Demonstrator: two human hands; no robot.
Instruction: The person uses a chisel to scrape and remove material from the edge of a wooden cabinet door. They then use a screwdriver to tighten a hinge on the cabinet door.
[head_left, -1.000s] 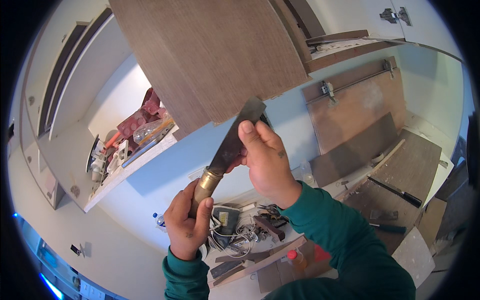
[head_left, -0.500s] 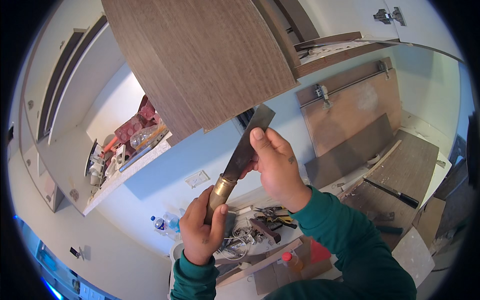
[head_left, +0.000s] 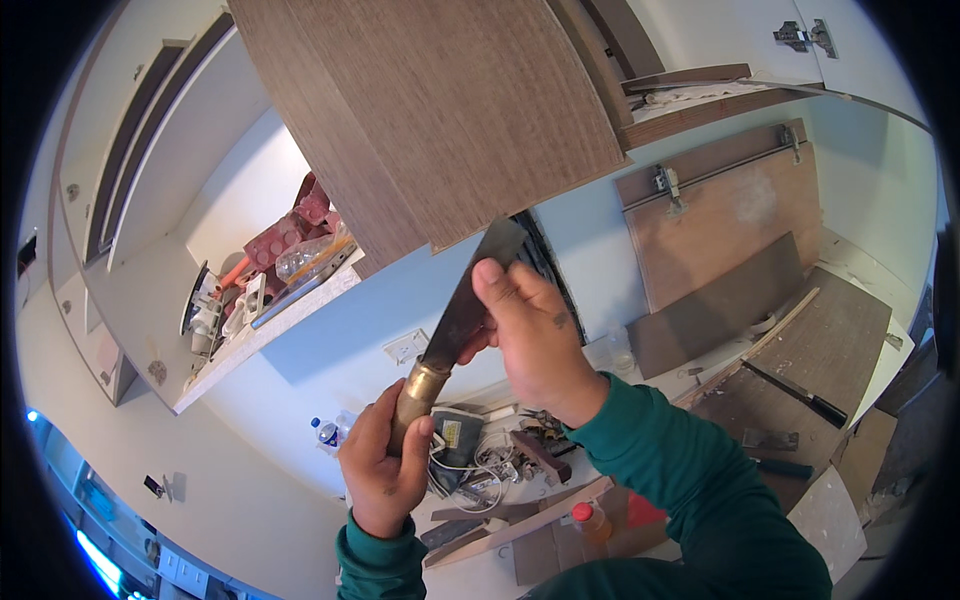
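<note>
Both my hands hold a wide chisel tilted in front of me, with a flat dark steel blade, a brass collar and a wooden handle. My left hand wraps around the handle just below the collar. Farther up, my right hand grips the blade, its thumb on the flat face and the fingers behind. The blade's square tip stands just below the lower edge of a wood-grain cabinet panel; whether they touch I cannot tell.
At left, an open cupboard shelf bears red pieces, a clear bottle and tools. Below my hands lie cables and loose tools, plus a red-capped bottle. To the right, a hinged door panel leans on the wall behind a black-handled tool.
My view has turned slightly, so the surroundings sit farther right. Both hands and the chisel have shifted a little left against the cabinet panel, with the same grip.
</note>
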